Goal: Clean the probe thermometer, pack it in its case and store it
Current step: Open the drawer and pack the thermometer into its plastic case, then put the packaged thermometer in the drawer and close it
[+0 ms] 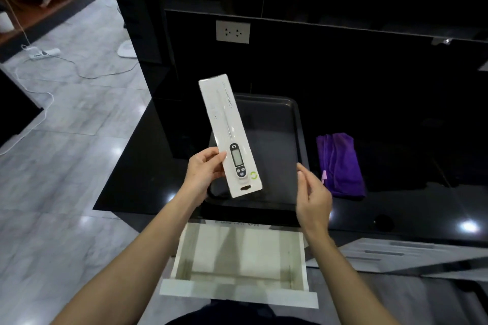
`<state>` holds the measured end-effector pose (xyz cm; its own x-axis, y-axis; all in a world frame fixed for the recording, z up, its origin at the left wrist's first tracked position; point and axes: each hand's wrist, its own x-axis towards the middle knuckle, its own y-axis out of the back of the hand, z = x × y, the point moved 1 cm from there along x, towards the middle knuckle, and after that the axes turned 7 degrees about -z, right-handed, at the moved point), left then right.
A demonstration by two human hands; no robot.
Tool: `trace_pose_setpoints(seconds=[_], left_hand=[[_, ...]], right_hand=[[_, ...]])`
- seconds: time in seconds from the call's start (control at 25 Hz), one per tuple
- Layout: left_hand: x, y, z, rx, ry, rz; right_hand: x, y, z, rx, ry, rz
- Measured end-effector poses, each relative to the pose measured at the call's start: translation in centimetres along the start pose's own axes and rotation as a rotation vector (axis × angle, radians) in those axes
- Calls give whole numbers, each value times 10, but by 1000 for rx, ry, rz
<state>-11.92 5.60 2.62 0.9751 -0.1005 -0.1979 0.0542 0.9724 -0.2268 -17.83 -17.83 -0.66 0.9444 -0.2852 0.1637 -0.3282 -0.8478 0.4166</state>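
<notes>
The probe thermometer (237, 159) lies inside its long white case (227, 126), its black display end toward me and its thin probe pointing away. My left hand (204, 170) grips the case by its left edge and holds it tilted above the black counter. To the right of the case, my right hand (311, 192) hovers with its fingers apart, holding nothing and not touching the case. A white drawer (237, 261) stands pulled out below the counter edge, right under my hands, with nothing inside it.
A dark tray (287, 124) sits on the black counter (396, 192) behind the case. A folded purple cloth (340, 163) lies to the right of the tray. A wall socket (233, 32) is on the black panel beyond. Grey tiled floor with a white cable spreads to the left.
</notes>
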Motion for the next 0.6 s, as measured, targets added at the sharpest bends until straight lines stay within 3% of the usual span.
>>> trace_pose_setpoints(seconds=[0.12, 0.28, 0.36, 0.6], left_hand=[[-9, 18, -13, 192, 52, -83], [-28, 37, -31, 410, 112, -207], [-39, 43, -34, 422, 103, -248], [-61, 72, -53, 577, 119, -438]], right_hand=[[-20, 18, 39, -255, -69, 14], [-48, 27, 81, -518, -167, -118], [-53, 28, 89, -647, -115, -177], [-59, 27, 95, -701, -60, -150]])
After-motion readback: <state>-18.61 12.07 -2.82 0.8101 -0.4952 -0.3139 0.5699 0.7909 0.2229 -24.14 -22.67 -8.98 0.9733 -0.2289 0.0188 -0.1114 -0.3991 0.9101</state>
